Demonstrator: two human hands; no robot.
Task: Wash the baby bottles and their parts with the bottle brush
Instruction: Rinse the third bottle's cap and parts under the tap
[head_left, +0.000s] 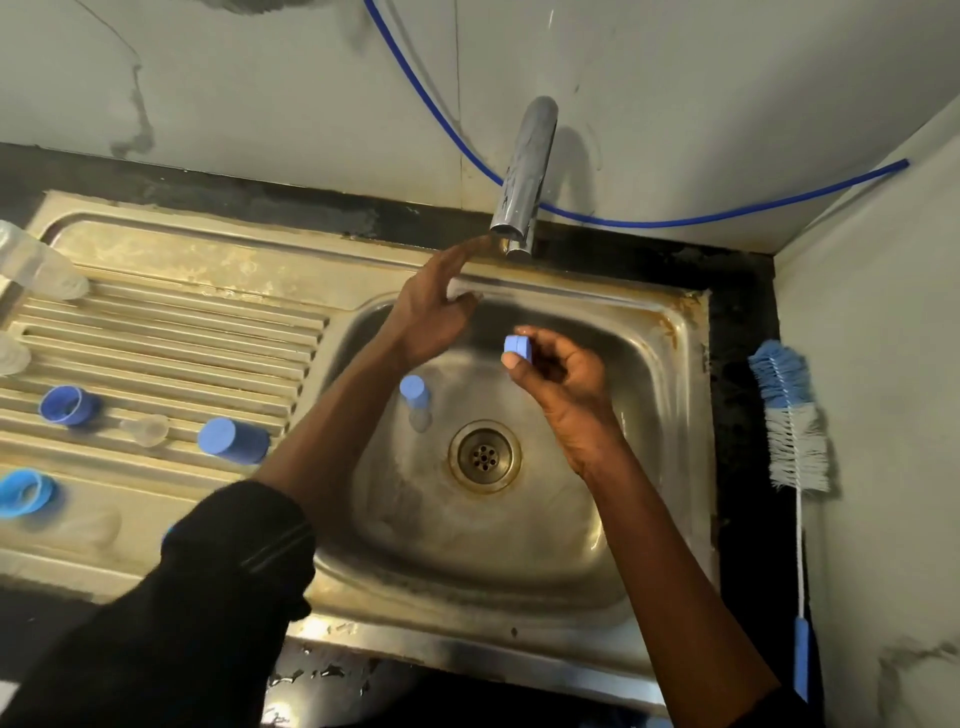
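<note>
Above the bowl of the steel sink (623, 299), a small blue plastic cap (516, 349) is pinched by the right hand (563, 382). The grip is almost closed. The cap is held between the thumb and the fingertips, and the other fingers are curled in. The cap is kept up in the air, just below and in front of the mouth of the shiny metal tap (524, 171). No water is seen coming out.

The left hand (434, 312) is stretched up to the tap's mouth. Its grip is loose and nothing is held in it. Whether the tap is touched cannot be told.

Down in the bowl, near the round drain (484, 456), a little clear bottle with a blue lid (415, 397) is seen.

The long bottle brush with blue and white bristles (789, 415) is laid on the dark counter (737, 338), to the right of the sink and well apart from the cap. It is on the right hand's side, so that hand is nearer. Its long line runs from far to near, with the fluffy head far off and the blue handle close to the person. The brush will likely have to be reached for sideways.

On the ribbed steel draining board (182, 322) at the left, a blue tube-shaped cover (234, 441), a dark blue ring (67, 405) and a clear soft teat (145, 428) are laid out.
</note>
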